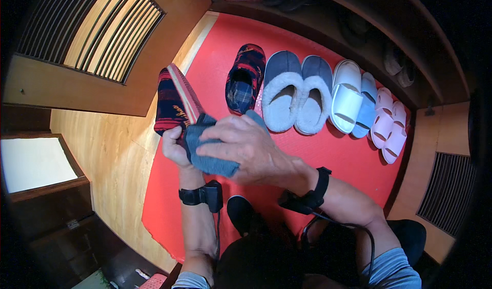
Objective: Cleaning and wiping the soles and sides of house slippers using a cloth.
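A red and dark navy patterned slipper [171, 100] is gripped at its heel end by my left hand [176, 147], tipped on its side so the edge of the sole shows. My right hand [250, 150] presses a grey-blue cloth [211, 162] over the heel end of that slipper. The cloth hides the slipper's opening and part of my left fingers. Beyond my hands, the matching slipper [246, 79] lies on the red mat [307, 162], its plaid insole facing up.
Right of the matching slipper stand grey fleece-lined slippers [282, 93], a white slide [346, 97], a blue slide [365, 108] and pink slides [388, 125]. A shoe cabinet [384, 47] borders the mat behind. Slatted doors stand left [134, 93] and right [442, 135]. Cables hang from both wrist straps.
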`<action>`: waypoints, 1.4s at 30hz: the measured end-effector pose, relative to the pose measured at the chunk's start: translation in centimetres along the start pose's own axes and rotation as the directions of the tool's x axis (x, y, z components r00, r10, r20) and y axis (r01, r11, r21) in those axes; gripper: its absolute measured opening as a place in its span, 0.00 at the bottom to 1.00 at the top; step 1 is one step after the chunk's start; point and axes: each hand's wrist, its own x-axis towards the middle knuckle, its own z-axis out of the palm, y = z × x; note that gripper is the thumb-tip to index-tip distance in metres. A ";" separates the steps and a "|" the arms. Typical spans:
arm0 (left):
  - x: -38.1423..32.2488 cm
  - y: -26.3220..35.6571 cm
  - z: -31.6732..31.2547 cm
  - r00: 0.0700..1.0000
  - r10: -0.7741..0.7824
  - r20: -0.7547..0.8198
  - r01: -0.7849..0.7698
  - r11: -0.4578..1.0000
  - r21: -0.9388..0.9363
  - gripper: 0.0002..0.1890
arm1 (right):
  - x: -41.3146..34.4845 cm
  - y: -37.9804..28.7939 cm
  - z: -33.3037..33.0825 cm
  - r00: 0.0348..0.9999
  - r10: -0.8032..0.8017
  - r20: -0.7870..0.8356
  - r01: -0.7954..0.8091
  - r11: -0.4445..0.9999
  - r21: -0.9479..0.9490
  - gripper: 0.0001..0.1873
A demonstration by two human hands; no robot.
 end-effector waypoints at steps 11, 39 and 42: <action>-1.1 -0.8 -3.4 0.991 0.013 0.131 0.003 0.992 -0.125 0.32 | 2.2 3.1 -5.2 0.652 0.736 -0.180 -0.404 0.539 0.739 0.20; -2.1 -1.6 -0.5 0.975 -0.105 0.196 0.087 0.992 0.097 0.37 | 0.1 -2.0 2.8 0.835 0.410 -0.366 -0.334 0.907 0.255 0.31; -1.5 -0.1 -1.8 0.983 -0.104 0.150 0.092 0.992 0.087 0.37 | -0.4 -3.8 3.6 0.880 0.383 -0.281 -0.291 0.903 0.317 0.32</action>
